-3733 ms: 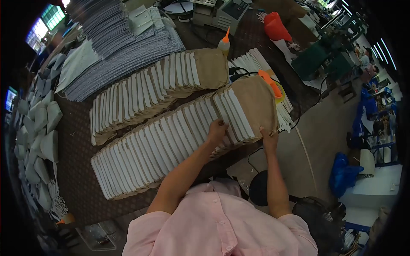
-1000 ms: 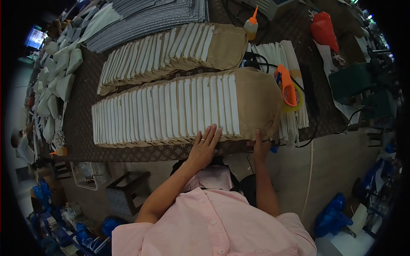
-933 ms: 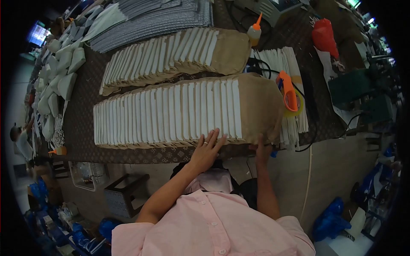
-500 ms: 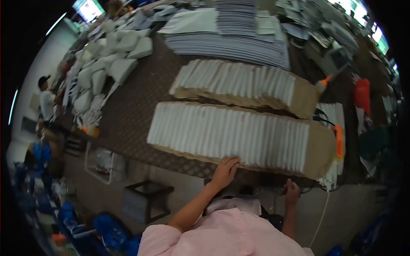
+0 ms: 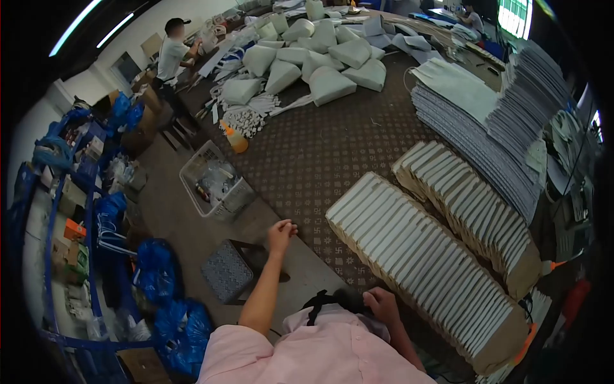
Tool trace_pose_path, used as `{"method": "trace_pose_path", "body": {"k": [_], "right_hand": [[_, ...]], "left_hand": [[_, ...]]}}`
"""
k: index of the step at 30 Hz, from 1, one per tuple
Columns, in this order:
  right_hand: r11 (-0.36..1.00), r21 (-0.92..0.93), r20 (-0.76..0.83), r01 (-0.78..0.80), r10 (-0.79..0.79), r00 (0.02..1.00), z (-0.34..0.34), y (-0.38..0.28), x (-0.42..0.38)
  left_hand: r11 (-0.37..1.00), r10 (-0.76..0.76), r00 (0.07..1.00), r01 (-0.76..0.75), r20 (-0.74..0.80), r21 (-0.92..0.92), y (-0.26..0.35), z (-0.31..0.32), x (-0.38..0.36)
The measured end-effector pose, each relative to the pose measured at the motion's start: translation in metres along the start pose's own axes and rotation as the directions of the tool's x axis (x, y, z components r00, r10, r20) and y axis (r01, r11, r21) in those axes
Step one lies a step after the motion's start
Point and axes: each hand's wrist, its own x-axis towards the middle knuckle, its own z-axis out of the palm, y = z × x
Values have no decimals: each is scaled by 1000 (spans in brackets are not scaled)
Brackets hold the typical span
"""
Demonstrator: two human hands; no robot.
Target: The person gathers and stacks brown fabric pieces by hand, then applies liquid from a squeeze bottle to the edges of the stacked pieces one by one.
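My left hand (image 5: 281,234) hovers by the near edge of the patterned table (image 5: 307,211), its fingers loosely bent and apart, with nothing visible in them. Closed fingers mark my right hand (image 5: 382,304), held low in front of my chest beside the table edge; whatever it may hold is hidden. Nearest to it lies a long row of overlapping brown pieces with white strips (image 5: 416,256). A second, shorter row (image 5: 470,205) runs behind that one.
Stacked grey-white sheets (image 5: 467,134) stand at the right. White block-like shapes (image 5: 320,64) heap at the far end, near an orange bottle (image 5: 235,139). Left of the table are a white basket (image 5: 217,182), a stool (image 5: 228,272), blue bags (image 5: 157,272) and another person (image 5: 173,61).
The view has swung to the left. My left hand has come away from the front edge of the long row and moved left. My right hand stays low near the table edge.
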Motion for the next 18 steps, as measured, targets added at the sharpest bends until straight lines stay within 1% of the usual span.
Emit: {"method": "trace_pose_path", "body": {"k": [1,3,4,5,6,7,8,9,10,11,12,13,14,15,16,17,18], "right_hand": [[1000,11,-6,14,-14,1000,4,2,11],[992,-121,121,43,-28,992,8,8,21],[991,-129,67,16,-7,998,10,10,27],[995,-98,88,-10,19,996,12,13,33],[997,-58,76,-50,54,996,16,15,35],[996,-67,32,-55,57,998,18,10,37],[995,-70,-32,-69,67,997,20,3,43],[995,-65,-81,-74,69,994,24,1,48],[996,-58,-123,-73,66,990,28,-1,53],[992,-13,-265,-127,119,957,28,-2,58],[995,-32,-347,-98,81,934,38,-4,65],[995,-66,-395,-70,39,918,57,-7,68],[995,-27,-450,-91,69,890,82,-15,75],[967,198,-452,-161,236,860,93,-24,84],[891,398,-407,-216,383,829,98,-33,90],[893,396,-427,-214,385,818,106,-43,96],[918,333,-437,-214,352,828,120,-53,100]], "left_hand": [[999,-8,999,6,-34,-45,12,-19,16],[992,127,989,-126,-73,16,39,-58,53],[985,174,980,-174,-101,11,44,-80,78],[979,162,981,-146,-110,141,30,-119,128],[991,123,973,-110,-196,75,42,-131,150],[995,61,982,-46,-180,87,33,-166,200],[997,46,950,-26,-308,69,33,-179,238],[971,0,924,91,-382,220,45,-189,272],[964,-1,977,58,-212,261,58,-115,314],[953,12,998,7,-60,302,63,-57,353],[936,31,997,-52,65,349,76,-20,385],[917,42,987,-100,155,386,84,0,407],[900,56,974,-144,220,411,95,7,429],[893,71,962,-180,264,413,103,16,445],[892,83,953,-201,290,406,102,21,458],[891,97,946,-220,308,396,101,23,470],[888,114,939,-243,325,391,104,24,476]]}}
